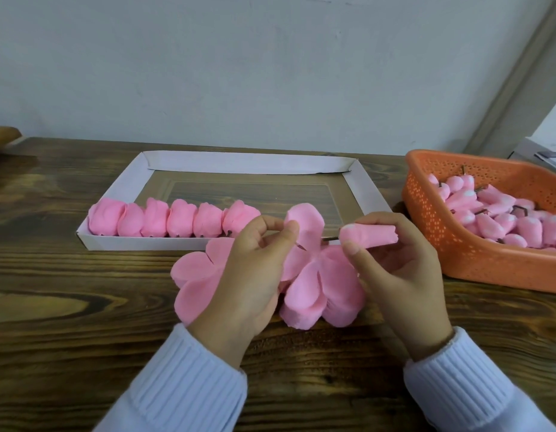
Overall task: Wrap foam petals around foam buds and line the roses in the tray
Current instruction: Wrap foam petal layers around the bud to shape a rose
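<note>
Pink foam bud pinched between thumb and fingers of right hand, just above the petal stack at near centre, its thin stem pointing left; left hand pinches one petal sheet raised above that stack; six finished roses line the near wall of the white tray; spare buds in the orange basket at right. Foam looks featherlight, soft, easily creased or torn at the slits; judged best held lightly at the bud's thick end and the sheet's centre, not by petal tips
</note>
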The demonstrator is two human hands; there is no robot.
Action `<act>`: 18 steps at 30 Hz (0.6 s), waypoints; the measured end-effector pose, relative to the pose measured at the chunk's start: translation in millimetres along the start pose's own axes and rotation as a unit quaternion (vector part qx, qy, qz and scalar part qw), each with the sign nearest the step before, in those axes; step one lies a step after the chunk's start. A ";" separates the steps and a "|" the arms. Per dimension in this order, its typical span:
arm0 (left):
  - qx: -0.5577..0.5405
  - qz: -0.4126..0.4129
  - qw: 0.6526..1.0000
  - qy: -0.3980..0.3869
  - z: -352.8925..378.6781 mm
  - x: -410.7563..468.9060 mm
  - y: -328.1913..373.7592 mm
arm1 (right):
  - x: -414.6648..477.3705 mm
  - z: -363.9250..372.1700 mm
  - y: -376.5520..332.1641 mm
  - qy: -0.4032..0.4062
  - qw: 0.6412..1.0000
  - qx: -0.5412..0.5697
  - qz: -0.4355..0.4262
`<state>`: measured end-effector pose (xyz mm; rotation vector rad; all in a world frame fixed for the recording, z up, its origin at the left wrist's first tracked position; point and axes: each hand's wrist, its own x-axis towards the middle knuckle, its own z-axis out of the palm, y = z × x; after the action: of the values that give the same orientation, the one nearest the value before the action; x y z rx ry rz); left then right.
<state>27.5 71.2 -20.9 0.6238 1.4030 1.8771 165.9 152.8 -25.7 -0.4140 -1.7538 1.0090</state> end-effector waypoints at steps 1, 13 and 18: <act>0.012 0.007 1.000 0.015 0.0 0.2 -0.3 | 0.1 -0.3 -0.4 0.001 1.000 -0.002 -0.007; 0.107 0.090 0.989 0.050 1.2 -0.6 -3.9 | -2.3 2.9 -1.0 -0.055 0.990 -0.125 -0.019; 0.075 0.074 0.993 0.046 4.0 -3.4 -2.0 | -3.0 2.9 -2.4 -0.054 0.986 -0.154 -0.020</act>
<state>33.1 71.4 -21.5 0.7417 1.6072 1.9495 165.0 148.2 -25.9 -0.5236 -2.0160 0.7444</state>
